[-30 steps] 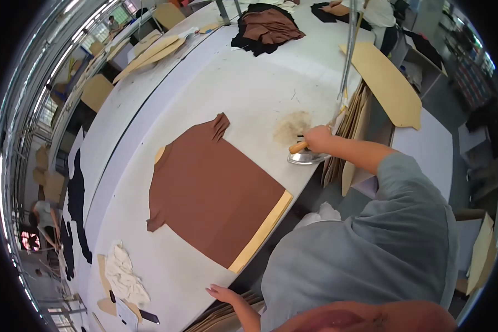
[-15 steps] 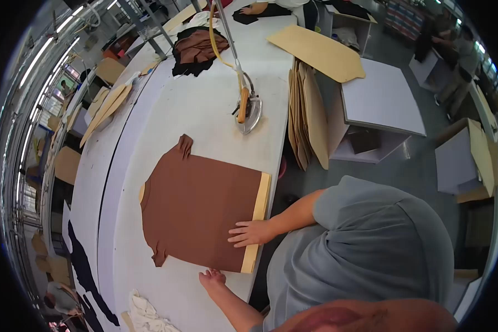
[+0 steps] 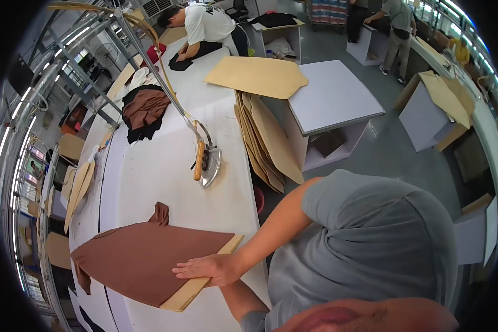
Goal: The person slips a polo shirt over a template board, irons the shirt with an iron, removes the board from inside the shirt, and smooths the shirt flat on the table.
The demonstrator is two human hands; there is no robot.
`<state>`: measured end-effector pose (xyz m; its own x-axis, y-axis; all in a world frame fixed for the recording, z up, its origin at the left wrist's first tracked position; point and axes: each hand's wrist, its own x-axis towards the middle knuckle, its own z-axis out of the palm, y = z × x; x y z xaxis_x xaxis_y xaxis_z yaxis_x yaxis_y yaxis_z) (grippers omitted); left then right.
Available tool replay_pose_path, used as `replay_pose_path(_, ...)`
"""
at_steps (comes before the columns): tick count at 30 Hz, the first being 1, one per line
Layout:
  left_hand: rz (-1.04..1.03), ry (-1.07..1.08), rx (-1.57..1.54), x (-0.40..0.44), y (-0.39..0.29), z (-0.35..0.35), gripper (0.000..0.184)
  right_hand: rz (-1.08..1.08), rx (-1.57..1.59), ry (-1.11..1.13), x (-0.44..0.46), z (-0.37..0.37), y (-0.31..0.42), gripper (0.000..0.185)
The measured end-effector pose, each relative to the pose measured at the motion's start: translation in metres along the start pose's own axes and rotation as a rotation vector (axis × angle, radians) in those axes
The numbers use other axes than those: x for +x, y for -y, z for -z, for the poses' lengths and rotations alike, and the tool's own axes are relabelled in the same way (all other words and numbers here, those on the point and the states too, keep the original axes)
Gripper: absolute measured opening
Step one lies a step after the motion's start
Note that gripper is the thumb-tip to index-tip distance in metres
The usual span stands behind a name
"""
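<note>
A brown knit garment is stretched over a pale yellow board, whose edge shows along the hem. On the hem end lies my right hand, its fingers stretched over cloth and board. My left forearm reaches in beneath my right hand; the left hand itself is hidden behind the right hand and the board. The garment and board look tilted. Farther up the table stands an iron with a wooden handle, touched by neither hand.
A brown and black cloth pile lies farther along the white table. Yellow boards lean at its right side, beside a white cabinet. A co-worker bends over dark cloth at the far end. An overhead hose reaches the iron.
My right hand has left the iron and come to the garment's hem. The left hand has gone out of sight by the board. The garment and board have shifted and tilted; the view has turned.
</note>
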<state>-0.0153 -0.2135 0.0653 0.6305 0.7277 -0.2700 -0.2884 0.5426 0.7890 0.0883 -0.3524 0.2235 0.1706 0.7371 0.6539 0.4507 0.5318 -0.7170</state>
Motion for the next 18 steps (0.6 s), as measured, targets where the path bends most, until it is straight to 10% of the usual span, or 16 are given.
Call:
replay_pose_path(8, -0.151, 0.349, 0.108, 0.057, 0.082, -0.012, 0.048, -0.233, -0.304, -0.095, -0.006, 0.050, 0.043, 0.066)
replay_pose_path(10, -0.203, 0.296, 0.178, 0.010, 0.074, 0.034, 0.047, -0.587, 0.618, -0.071, -0.033, 0.086, 0.063, 0.054)
replay_pose_path(11, -0.044, -0.026, -0.026, -0.032, 0.042, 0.020, 0.046, -0.564, 0.154, -0.183, -0.066, 0.087, 0.049, 0.041)
replay_pose_path(13, 0.015, -0.599, -0.163, -0.096, -0.035, -0.049, 0.044, -0.978, 0.414, -0.207, -0.072, 0.118, 0.050, 0.035)
replay_pose_path(15, 0.000, -0.836, 0.028, -0.119, -0.077, -0.068, 0.039, -1.069, 1.035, -0.510, -0.090, 0.104, 0.009, 0.038)
replay_pose_path(18, -0.035, -1.023, 0.174, -0.122, -0.069, -0.039, 0.036, -1.126, 1.371, -0.394, -0.134, 0.074, -0.071, 0.036)
